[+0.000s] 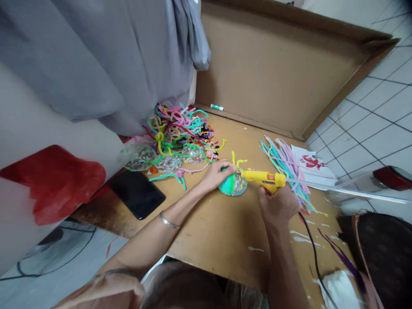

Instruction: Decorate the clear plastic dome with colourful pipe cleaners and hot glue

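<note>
My left hand [216,174] rests on a small green and clear dome-shaped craft piece [233,185] with yellow pipe cleaners sticking up from it, and holds it down on the cardboard sheet [225,231]. My right hand [277,205] grips a yellow hot glue gun [264,179]. Its nozzle points left and touches the craft piece's right side. A long clear glue stick [347,190] juts out of the gun's back to the right. The gun's black cord [313,253] runs toward me.
A tangled heap of coloured pipe cleaners [180,128] and clear domes lies at the back left. Straight pipe cleaners [286,161] and printed paper sit at the right. A black phone [137,194] lies left. Grey cloth [106,56] hangs above. A marker [216,107] lies by the cardboard wall.
</note>
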Demonstrator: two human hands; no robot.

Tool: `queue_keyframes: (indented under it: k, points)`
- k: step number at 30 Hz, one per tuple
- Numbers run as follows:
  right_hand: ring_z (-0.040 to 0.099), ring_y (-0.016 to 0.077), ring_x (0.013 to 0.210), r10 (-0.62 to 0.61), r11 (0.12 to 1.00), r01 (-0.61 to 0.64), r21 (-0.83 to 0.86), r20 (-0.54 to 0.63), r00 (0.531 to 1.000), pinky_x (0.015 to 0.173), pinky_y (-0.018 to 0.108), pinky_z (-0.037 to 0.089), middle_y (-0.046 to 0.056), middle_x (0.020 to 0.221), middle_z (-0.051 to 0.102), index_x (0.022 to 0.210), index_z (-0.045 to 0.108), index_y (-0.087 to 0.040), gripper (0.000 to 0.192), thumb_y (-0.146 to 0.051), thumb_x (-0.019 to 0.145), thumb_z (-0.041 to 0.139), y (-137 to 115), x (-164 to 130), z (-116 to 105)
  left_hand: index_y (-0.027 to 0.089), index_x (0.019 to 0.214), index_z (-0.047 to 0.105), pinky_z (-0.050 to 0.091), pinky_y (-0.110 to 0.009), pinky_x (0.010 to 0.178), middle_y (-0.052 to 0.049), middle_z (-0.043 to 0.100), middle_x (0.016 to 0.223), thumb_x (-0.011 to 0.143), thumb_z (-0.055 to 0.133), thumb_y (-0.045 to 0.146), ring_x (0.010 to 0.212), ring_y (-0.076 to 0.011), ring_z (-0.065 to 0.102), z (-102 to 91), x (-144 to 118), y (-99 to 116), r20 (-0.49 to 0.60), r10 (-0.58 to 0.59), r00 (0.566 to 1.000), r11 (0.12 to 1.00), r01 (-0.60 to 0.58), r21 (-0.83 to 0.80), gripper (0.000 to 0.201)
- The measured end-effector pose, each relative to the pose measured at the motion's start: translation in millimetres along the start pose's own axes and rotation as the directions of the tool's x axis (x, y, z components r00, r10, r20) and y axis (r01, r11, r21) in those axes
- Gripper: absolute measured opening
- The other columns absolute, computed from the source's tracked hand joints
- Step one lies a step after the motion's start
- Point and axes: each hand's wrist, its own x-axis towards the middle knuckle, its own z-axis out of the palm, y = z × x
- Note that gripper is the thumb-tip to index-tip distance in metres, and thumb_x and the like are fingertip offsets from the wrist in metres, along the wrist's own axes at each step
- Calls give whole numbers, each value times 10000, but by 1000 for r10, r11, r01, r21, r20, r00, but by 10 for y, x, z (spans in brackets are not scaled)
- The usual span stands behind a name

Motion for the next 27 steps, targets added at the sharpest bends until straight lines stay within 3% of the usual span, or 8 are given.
queue_keyframes:
  k: [8, 15, 27]
  points:
    - [498, 203, 600, -1, 1000, 2, -11, 37, 999, 560, 291, 278, 44, 650, 534, 811, 584, -168, 169, -318, 742, 545, 0, -19, 30, 152, 630, 624, 393, -265, 702, -4, 536, 705, 790, 602, 558, 709, -135, 501, -10, 11, -11, -12, 37, 999, 999, -37, 3, 437]
    - [484, 197, 597, 1, 1000, 0, -13, 62, 998, 554, 288, 264, 49, 663, 543, 817, 580, -170, 155, -296, 733, 546, 4, -10, 11, 156, 577, 579, 396, -264, 718, -10, 536, 713, 784, 594, 569, 721, -137, 498, -16, 7, 1, -7, 24, 1000, 1000, -24, 15, 462]
    - [443, 181, 581, 6, 1000, -8, 17, 90, 996, 566, 288, 251, 39, 667, 530, 811, 577, -180, 148, -299, 732, 543, -14, 13, -69, 146, 660, 644, 407, -266, 729, -12, 566, 740, 789, 609, 549, 732, -137, 515, -18, 0, -11, -8, 2, 1000, 1000, -2, 17, 425]
